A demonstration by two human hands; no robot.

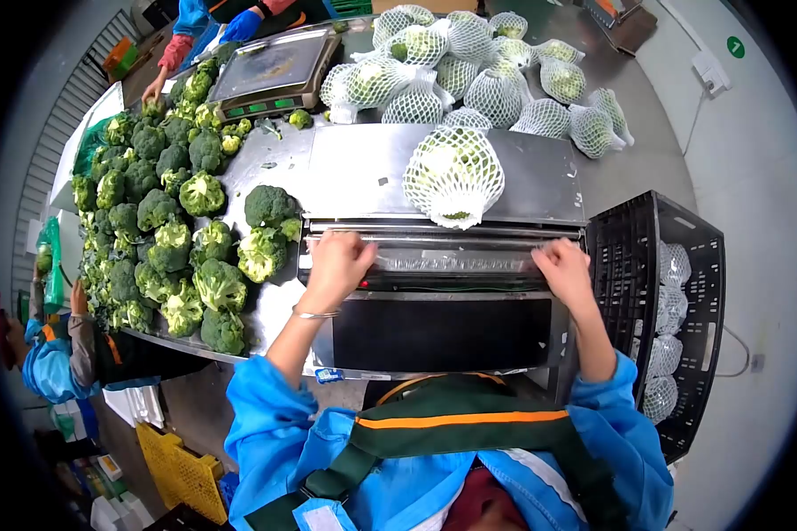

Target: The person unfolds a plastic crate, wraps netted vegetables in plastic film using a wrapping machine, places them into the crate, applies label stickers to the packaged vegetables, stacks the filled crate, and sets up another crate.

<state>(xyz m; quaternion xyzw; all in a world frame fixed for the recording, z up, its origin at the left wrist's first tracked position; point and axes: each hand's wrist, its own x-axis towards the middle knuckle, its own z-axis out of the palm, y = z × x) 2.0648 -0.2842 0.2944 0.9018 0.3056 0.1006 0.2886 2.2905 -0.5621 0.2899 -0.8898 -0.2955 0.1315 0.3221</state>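
I have both bare hands over the wrapping machine (443, 334), in the middle of the frame. The left hand (336, 261) is at the left end of its rollers, fingers curled and thumb closed in on the edge of the clear film (456, 261). The right hand (562, 265) mirrors it at the other end, thumb and fingers pinched together on the film, which lies stretched between the two. How firmly either hand grips, I can't tell.

Just above the film I see a netted head (454, 173), pale green inside white foam mesh, sitting on the metal plate (354, 168) and reaching down to the rollers' upper edge. It is between the hands and touched by neither. More netted heads (496, 97) lie grouped at the upper middle and upper right of the frame.

On the left of the frame, loose broccoli (158, 210) covers the tabletop (257, 159), with the weighing scale (270, 71) at upper left. Beside it a co-worker's bare hand (155, 87) reaches to the broccoli; the co-worker's blue-gloved hand (241, 26) is at the top edge. On the right of the frame I have the black crate (617, 283), tilted in view, with wrapped heads (669, 310) inside
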